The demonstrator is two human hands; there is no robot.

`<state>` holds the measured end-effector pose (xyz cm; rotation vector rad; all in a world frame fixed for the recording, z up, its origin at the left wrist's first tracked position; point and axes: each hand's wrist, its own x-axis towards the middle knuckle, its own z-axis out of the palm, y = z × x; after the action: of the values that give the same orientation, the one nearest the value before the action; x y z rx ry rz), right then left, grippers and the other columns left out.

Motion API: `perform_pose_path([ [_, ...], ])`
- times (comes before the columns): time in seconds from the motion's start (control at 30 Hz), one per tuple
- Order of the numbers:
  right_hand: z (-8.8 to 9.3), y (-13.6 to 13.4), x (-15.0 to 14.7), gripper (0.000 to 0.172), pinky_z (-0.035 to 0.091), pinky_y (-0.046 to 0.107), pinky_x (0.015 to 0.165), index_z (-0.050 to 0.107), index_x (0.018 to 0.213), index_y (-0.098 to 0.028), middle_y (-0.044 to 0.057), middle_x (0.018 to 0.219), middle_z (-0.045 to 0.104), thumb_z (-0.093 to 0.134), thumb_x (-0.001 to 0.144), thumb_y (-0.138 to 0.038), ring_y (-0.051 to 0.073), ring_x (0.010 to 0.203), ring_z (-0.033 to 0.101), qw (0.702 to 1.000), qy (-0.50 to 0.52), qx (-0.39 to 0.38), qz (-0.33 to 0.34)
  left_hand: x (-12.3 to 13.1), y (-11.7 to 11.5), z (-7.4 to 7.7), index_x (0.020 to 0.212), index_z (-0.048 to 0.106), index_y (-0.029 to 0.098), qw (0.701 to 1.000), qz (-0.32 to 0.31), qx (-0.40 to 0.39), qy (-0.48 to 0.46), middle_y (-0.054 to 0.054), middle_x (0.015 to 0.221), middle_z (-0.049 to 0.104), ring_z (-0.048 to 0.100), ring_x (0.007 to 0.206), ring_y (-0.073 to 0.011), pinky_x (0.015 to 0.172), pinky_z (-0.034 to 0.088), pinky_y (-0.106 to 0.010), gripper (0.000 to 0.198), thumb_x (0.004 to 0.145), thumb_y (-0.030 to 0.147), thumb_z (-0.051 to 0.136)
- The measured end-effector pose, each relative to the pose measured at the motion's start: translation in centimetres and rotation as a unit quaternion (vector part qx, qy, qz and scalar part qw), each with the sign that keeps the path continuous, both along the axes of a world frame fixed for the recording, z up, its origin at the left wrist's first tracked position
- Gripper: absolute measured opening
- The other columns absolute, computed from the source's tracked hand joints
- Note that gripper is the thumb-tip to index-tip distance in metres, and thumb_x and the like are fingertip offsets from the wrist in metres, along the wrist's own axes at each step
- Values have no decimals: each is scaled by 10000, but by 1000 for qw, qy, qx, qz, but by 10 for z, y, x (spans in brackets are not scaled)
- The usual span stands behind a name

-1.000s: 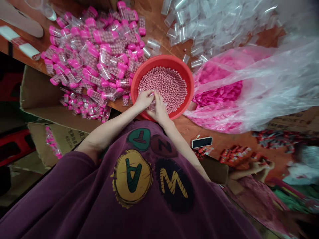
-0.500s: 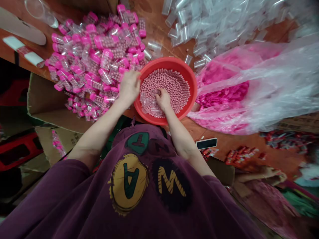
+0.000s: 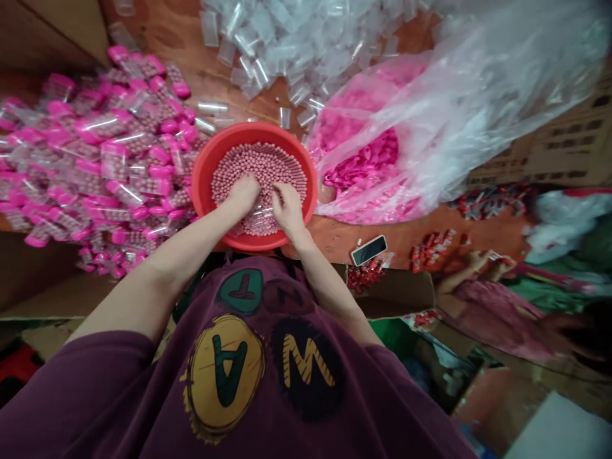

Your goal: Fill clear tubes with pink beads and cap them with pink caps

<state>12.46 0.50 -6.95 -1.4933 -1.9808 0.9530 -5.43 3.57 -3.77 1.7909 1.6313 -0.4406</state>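
Note:
An orange-red basin (image 3: 205, 172) full of small pink balls (image 3: 268, 162) stands at the near edge of the wooden table. Both hands are inside it. My left hand (image 3: 243, 193) is curled down into the balls near the basin's front. My right hand (image 3: 287, 205) sits beside it, fingers closed around a clear plastic tube (image 3: 262, 220) lying among the balls. What my left fingers hold is hidden.
A heap of pink-capped filled tubes (image 3: 95, 166) lies left of the basin. Empty clear tubes (image 3: 287, 38) pile up behind it. A clear bag of pink caps (image 3: 373, 153) lies to the right. A phone (image 3: 369, 249) rests near the edge. Another person's hands (image 3: 482, 260) work at the right.
My left hand came back from the pile of filled tubes into the basin beside my right hand. The view swung to the right.

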Motion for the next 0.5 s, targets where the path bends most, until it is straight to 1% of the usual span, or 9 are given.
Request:
perform_pose_path([
  [0.03,4,1,23,297,588,497,1162,742,1298,-237,125,1284,798,541,1101,-331,276,1217,738,998,25,24,-50,5,2,-1,1420,657,-119,1000,-6,-5,4,-356,1451,662,678,1395,-387,1166,540,-424,566,994,-49,291],
  [0.07,7,3,47,298,591,498,1155,738,1284,-244,118,1265,798,524,1104,-346,265,1198,741,992,37,39,-115,10,3,-2,1421,655,-120,1000,-12,-7,7,-356,1454,657,683,1386,-386,1155,546,-418,573,986,-55,288],
  [0.13,4,16,92,274,608,493,1119,737,1217,-231,112,1206,798,524,1072,-323,250,1138,747,963,34,35,-263,19,3,-3,1411,670,-101,1000,-20,-3,7,-347,1462,652,686,1368,-392,1137,556,-420,555,990,-33,316],
  [0.17,-1,25,110,247,607,493,1118,738,1163,-206,122,1168,800,540,1033,-274,251,1108,748,951,17,10,-308,23,3,-5,1401,682,-86,1000,-18,-1,5,-340,1460,654,686,1359,-396,1135,557,-428,533,992,-13,348],
  [0.23,-13,46,133,215,590,492,1143,733,1082,-166,150,1131,806,552,967,-187,260,1100,745,938,-28,-56,-342,28,3,-10,1367,713,-35,1000,-2,11,-11,-312,1453,665,687,1337,-402,1133,557,-453,496,980,16,407],
  [0.3,-24,66,137,226,570,498,1174,722,1103,-141,172,1153,805,563,944,-151,271,1125,738,929,-67,-99,-351,34,1,-20,1312,746,30,998,39,29,-37,-274,1450,673,697,1296,-394,1112,564,-467,465,961,30,440],
  [0.33,-27,75,134,246,559,508,1189,713,1146,-130,181,1179,798,564,952,-151,279,1150,734,922,-85,-100,-364,36,1,-25,1276,757,55,996,64,40,-56,-257,1448,676,703,1267,-387,1095,569,-467,434,956,44,465],
  [0.43,-29,97,122,336,511,544,1247,656,1305,-99,231,1328,741,565,989,-168,313,1299,695,892,-133,-54,-429,42,-2,-41,1150,772,92,980,133,63,-132,-216,1347,705,708,1185,-364,1072,575,-453,273,920,150,637],
  [0.5,-25,107,117,389,489,554,1271,613,1380,-77,270,1434,684,586,1006,-183,336,1405,646,879,-151,-41,-451,43,-4,-47,1123,773,103,965,175,73,-184,-180,1243,723,703,1156,-343,1082,570,-441,273,876,209,732],
])
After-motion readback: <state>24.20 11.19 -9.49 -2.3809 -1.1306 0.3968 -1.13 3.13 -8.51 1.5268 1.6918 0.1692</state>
